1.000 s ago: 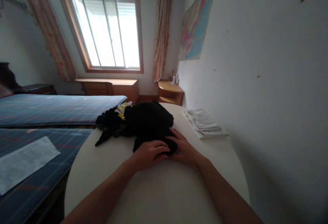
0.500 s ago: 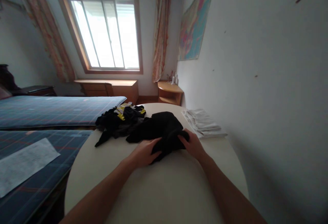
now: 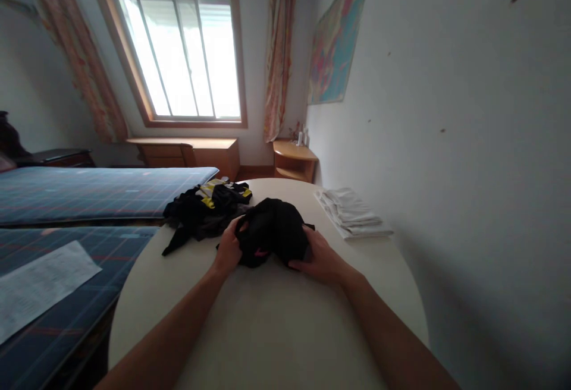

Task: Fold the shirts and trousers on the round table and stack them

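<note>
Head view: both bare forearms reach up from the lower edge of the frame to a bunched black garment point(image 3: 285, 229) at the centre, which lies on a round, cream-white tabletop point(image 3: 276, 330). On its left side, the left hand point(image 3: 229, 250) has its grip closed on the dark cloth, the fingers partly hidden in the folds. On its right side, the right hand point(image 3: 319, 256) has its grip clamped on the cloth too, thumb along the near edge and fingers behind. A small pink mark point(image 3: 259, 252) shows low on the near face of the garment, between the hands. Just left of centre, a loose pile of black and yellow clothes point(image 3: 191, 211) sits by the tabletop's far left edge; whether it touches the held garment is hard to tell. Right of centre, a stack of folded white cloth point(image 3: 354, 214) lies near the wall, apart from the right hand. Toward the lower left of the frame, a printed sheet of paper point(image 3: 44, 283) rests on a blue plaid mattress point(image 3: 129, 259). A bright window point(image 3: 182, 57) fills the upper left, and a colourful map point(image 3: 336, 39) hangs at upper centre-right.
</note>
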The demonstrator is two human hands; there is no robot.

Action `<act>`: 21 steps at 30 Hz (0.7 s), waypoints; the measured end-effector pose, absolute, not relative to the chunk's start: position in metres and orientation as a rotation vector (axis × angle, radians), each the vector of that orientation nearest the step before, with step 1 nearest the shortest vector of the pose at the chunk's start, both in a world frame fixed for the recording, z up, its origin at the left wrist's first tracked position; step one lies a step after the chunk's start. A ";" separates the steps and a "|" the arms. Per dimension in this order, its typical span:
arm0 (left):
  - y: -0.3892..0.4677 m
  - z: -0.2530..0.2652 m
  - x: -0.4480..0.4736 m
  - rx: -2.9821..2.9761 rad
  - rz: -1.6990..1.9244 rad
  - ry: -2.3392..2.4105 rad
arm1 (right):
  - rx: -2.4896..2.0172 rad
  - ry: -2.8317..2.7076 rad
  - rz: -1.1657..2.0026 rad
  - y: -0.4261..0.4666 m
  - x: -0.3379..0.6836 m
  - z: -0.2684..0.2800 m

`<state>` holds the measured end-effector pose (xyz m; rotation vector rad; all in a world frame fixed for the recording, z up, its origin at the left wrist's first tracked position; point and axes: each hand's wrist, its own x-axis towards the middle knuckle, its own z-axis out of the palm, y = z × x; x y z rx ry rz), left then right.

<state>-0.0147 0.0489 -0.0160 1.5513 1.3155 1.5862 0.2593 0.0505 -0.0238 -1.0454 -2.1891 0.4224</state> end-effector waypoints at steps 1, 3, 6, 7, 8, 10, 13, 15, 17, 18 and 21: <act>0.052 -0.020 -0.017 1.578 1.610 1.327 | -1.071 -2.191 0.381 0.051 0.257 -0.024; 0.054 -0.024 -0.021 1.634 1.659 1.296 | -1.121 -2.168 0.352 0.055 0.254 -0.024; 0.048 -0.018 -0.021 1.755 1.705 1.135 | -1.164 -2.065 0.465 0.061 0.257 -0.023; 0.044 -0.014 -0.020 1.805 1.672 1.067 | -1.167 -2.005 0.541 0.062 0.259 -0.022; 0.039 -0.010 -0.019 1.862 1.606 1.004 | -1.159 -1.937 0.626 0.062 0.261 -0.022; 0.030 -0.004 -0.016 1.973 1.409 0.930 | -1.114 -1.765 0.775 0.062 0.266 -0.021; 0.019 -0.003 -0.007 2.090 1.127 0.911 | -1.030 -1.517 0.853 0.066 0.272 -0.022; 0.014 -0.005 0.002 2.106 1.003 0.906 | -1.024 -1.444 0.866 0.071 0.276 -0.023; 0.013 -0.005 0.010 2.082 0.967 0.932 | -1.074 -1.416 0.873 0.076 0.280 -0.024; 0.014 -0.005 0.014 2.056 0.997 0.965 | -1.113 -1.396 0.864 0.078 0.281 -0.024; 0.023 -0.004 0.016 1.910 1.213 1.096 | -1.199 -1.343 0.804 0.078 0.285 -0.021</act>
